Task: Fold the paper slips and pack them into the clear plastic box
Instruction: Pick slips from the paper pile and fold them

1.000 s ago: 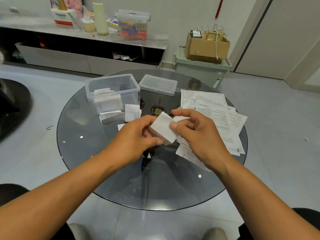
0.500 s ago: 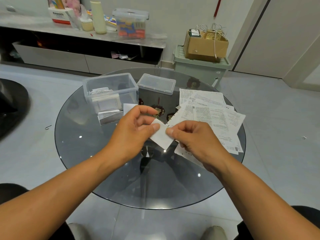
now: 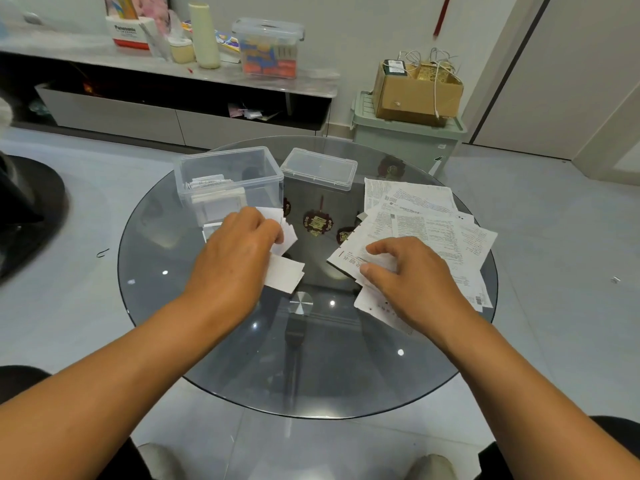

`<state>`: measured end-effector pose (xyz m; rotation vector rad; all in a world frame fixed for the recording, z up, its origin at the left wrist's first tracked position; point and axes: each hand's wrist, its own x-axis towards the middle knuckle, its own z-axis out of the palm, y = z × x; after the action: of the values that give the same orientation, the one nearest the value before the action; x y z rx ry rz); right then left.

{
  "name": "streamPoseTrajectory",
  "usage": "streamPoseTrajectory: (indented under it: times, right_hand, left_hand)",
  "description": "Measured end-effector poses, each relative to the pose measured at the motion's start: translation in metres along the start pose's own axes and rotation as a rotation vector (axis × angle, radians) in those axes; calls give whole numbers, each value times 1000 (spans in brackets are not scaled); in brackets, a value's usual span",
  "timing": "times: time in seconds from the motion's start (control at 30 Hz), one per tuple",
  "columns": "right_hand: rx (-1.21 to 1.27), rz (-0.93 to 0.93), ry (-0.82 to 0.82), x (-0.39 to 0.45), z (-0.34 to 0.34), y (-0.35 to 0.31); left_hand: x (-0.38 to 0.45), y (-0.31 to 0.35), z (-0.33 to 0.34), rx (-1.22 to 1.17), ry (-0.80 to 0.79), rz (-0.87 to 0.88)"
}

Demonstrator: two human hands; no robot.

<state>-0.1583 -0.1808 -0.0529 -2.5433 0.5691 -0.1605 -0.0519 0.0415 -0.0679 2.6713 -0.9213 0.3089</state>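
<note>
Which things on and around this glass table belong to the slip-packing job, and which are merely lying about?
Job: clear plastic box, its lid, folded slips, unfolded printed slips.

Lying about: cardboard box, green bin, lidded tub on shelf.

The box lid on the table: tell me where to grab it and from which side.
Take the box lid by its two short ends, from above. It lies flat and shallow on the glass table; the clear box crowds its left end, so come straight down.

White printed slips (image 3: 433, 230), smoky-grey glass table (image 3: 207, 341).
</note>
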Motion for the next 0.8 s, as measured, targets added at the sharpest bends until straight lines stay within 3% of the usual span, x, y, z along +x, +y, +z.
streamPoseTrajectory:
  times: [0.13,0.27,0.4,0.5,0.67,0.8]
  right_hand:
    - [-127,68,-86,-3,-8,0]
    - [-190,137,-174,-5,-11,5]
    - [-312,120,-121,-3,-11,6]
    - [-401,89,-77,-2,-10,8]
    - [-469,-16,28,-10,-17,3]
    - [-480,-254,68,-17,-1,-9]
  left_hand:
    - [-11,21,-1,-77,-73,139]
    - [-33,40,12,-90,-331,122]
    - [-23,24,19,-62,-199,146]
    - [-13,14,21,-193,-248,26]
    - [-4,12,25,-293,-167,-52]
    - [-12,25,22,-304,-99,143]
